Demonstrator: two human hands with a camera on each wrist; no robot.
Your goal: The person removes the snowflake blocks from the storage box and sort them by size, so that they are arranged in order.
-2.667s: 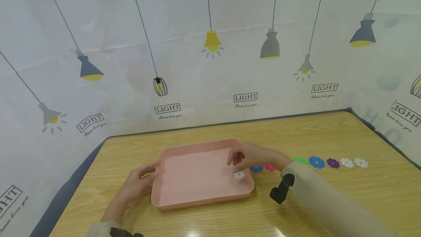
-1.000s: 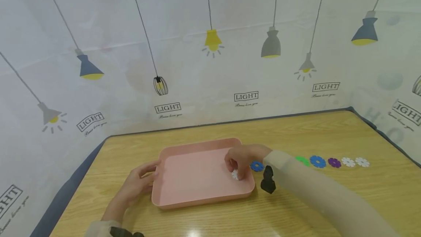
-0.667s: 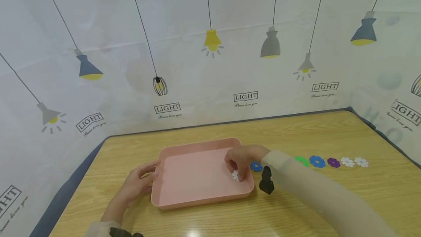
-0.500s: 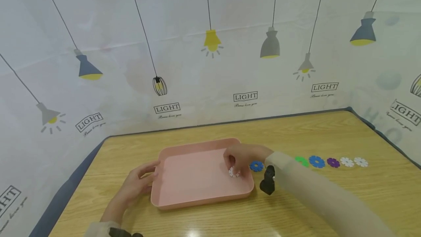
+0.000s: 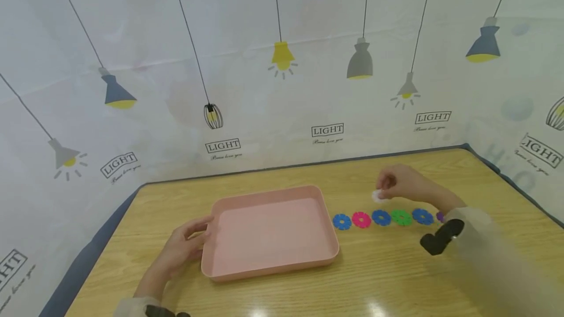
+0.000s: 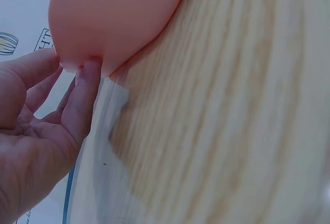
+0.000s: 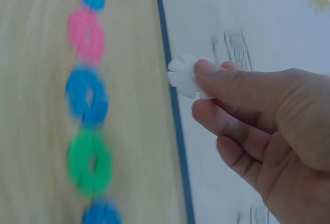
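Note:
My right hand (image 5: 407,185) pinches a white notched plastic disc (image 5: 377,196) between thumb and fingertips. It holds the disc above the table, just behind a row of flat coloured discs; the right wrist view shows the same white disc (image 7: 184,75) at the fingertips. At the tray's left end, my left hand (image 5: 180,246) grips the rim of the shallow pink tray (image 5: 270,269). In the left wrist view its thumb (image 6: 92,82) lies against the tray wall (image 6: 121,13). Nothing lies in the tray.
Right of the tray the row runs from a blue disc (image 5: 341,228) through a pink disc (image 5: 361,226), another blue disc (image 5: 381,224) and a green disc (image 5: 401,224). My right sleeve (image 5: 498,253) covers the row's right end. A printed cloth (image 5: 273,111) walls the wooden table (image 5: 282,297).
My right hand has lifted the white disc out of the tray and carried it right, over behind the row, uncovering the pink disc. The left hand has kept its place on the tray.

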